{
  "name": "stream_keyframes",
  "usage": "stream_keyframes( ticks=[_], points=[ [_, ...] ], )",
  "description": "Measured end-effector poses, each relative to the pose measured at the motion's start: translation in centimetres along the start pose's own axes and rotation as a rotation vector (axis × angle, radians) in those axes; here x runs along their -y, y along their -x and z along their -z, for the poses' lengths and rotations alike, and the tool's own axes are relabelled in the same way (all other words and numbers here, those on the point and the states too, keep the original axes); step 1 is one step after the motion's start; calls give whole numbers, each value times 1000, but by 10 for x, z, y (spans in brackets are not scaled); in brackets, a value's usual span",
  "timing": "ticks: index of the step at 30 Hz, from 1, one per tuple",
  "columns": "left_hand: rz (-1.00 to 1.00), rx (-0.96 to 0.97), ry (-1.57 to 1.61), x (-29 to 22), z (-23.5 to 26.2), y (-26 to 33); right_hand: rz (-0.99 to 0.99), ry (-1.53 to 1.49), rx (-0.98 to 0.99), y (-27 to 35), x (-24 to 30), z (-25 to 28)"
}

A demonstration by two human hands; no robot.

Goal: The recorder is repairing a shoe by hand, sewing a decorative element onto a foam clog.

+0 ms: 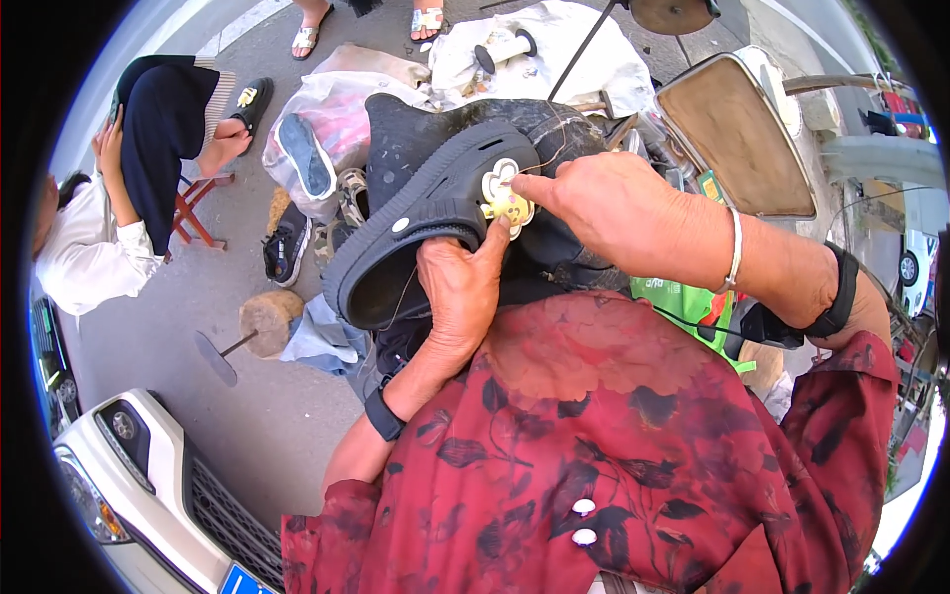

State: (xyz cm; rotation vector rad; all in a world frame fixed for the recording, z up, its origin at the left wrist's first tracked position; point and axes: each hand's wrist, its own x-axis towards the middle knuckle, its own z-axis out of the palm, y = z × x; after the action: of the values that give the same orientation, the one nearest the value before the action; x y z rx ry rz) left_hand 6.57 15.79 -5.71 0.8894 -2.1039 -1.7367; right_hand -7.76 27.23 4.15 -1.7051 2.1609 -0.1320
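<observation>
A dark grey clog (450, 173) lies tilted over a black cloth (391, 134) in front of me. On its upper sits a white and yellow cartoon charm (512, 206). My left hand (460, 282) grips the clog at its opening, the thumb against the charm and the other fingers partly hidden inside. My right hand (604, 203) is closed, with its index fingertip at the charm's right edge; whatever its fingers hold, if anything, is too small to make out. A thin thread (562, 134) curves above the right hand. Another fine strand hangs by the clog's opening.
Left of the clog are a plastic bag with shoes (307, 163), a dark sneaker (285, 243) and a wooden block (270, 322). A white spool (507, 49) rests on white sacking ahead. A seated person (158, 148) is at left, above a parked car (148, 475).
</observation>
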Motion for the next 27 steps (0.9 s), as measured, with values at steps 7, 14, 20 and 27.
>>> stream_keyframes(
  ticks=[7, 14, 20, 27],
  points=[
    [-42, -12, -23, 9, 2, -2, -46, -4, 124, -18, -3, 0],
    [-11, -3, -18, 6, 3, -3, 14, -38, 157, -33, -6, -2],
    [-135, -48, -13, -9, 8, -1, -12, -179, 61, -23, -13, 4],
    [159, 207, 172, -46, 76, 26, -35, 23, 66, -29, -10, 13]
  ],
)
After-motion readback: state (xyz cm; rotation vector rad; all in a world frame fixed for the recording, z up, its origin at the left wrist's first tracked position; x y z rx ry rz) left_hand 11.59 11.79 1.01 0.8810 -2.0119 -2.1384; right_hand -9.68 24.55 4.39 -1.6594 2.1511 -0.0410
